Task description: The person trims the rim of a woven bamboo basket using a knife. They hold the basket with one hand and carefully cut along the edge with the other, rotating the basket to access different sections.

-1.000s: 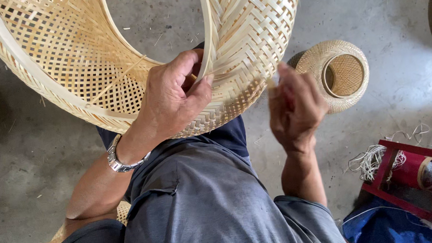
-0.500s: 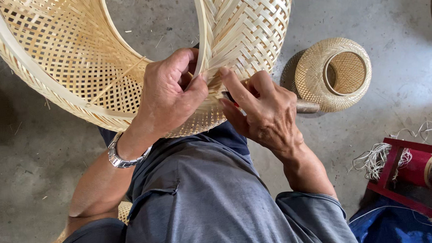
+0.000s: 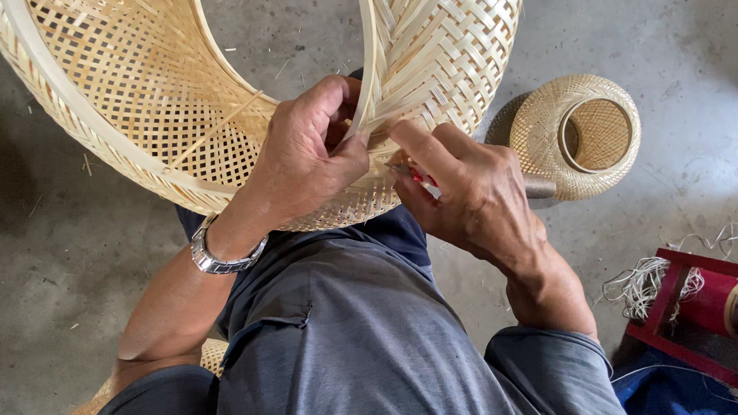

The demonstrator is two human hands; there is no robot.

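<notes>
Large woven bamboo basket (image 3: 174, 116) rests on the knee above the floor. Left hand (image 3: 309, 164) pinches its rim strip; right hand (image 3: 468, 195) grips a red-handled tool (image 3: 424, 180) (blade hidden). Keep rim pinned, work close.

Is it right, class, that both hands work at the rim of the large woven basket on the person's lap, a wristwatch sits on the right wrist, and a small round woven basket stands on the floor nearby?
One detail is wrong. The head view shows the wristwatch on the left wrist, not the right. The rest holds: the left hand and right hand work at the rim of the large woven basket, and the small round woven basket stands on the floor nearby.
</notes>
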